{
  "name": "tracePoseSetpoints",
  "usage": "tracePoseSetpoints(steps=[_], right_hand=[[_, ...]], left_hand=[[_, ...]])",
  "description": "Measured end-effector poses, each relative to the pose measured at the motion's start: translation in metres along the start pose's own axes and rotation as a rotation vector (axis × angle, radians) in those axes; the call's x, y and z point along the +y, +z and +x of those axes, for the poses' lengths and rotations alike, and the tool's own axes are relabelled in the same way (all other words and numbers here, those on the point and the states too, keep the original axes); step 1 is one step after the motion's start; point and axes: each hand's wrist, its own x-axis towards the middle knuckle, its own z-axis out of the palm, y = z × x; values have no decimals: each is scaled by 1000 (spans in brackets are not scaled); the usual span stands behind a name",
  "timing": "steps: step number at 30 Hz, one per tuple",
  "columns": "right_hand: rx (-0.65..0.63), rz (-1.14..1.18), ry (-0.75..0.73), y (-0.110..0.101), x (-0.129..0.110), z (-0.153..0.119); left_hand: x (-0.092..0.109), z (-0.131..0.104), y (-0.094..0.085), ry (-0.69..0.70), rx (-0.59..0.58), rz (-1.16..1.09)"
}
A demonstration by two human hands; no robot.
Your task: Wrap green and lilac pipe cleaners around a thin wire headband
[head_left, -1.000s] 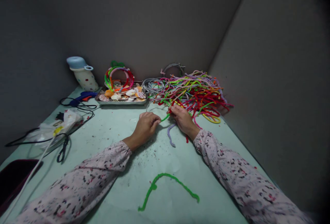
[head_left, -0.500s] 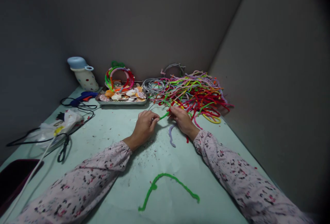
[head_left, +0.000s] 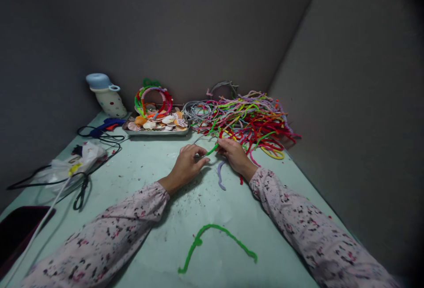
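A thin grey wire partly wrapped in green pipe cleaner spans the gap between my hands above the table. My left hand is curled at its left end. The thumb there stands a little apart from the index finger, and the inner fingers are hidden. On the right end, my right hand pinches the green part between thumb and fingertips. A short lilac pipe cleaner piece lies just below my right hand. Nearer to me, a bent green pipe cleaner rests on the table.
Behind my hands are a metal tray of seashells, wrapped hoops, a wire coil and a pile of coloured pipe cleaners. At left stand a bottle, dark cables and a plastic bag.
My left thumb has moved away from the index finger and slightly down. More of the green wrapping shows between my hands, and it tilts a little more.
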Motion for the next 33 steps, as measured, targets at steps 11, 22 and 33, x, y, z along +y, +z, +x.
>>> tracePoseSetpoints(steps=[11,22,33], right_hand=[[32,30,-4,0,0,0],[92,-335,-367,11,-9,-15],[5,-469,-367,13,-7,-18]], left_hand=[[2,0,-4,-73,77,-100],[0,0,-2,-117,99,-177],[0,-1,-3,-107,54,-200]])
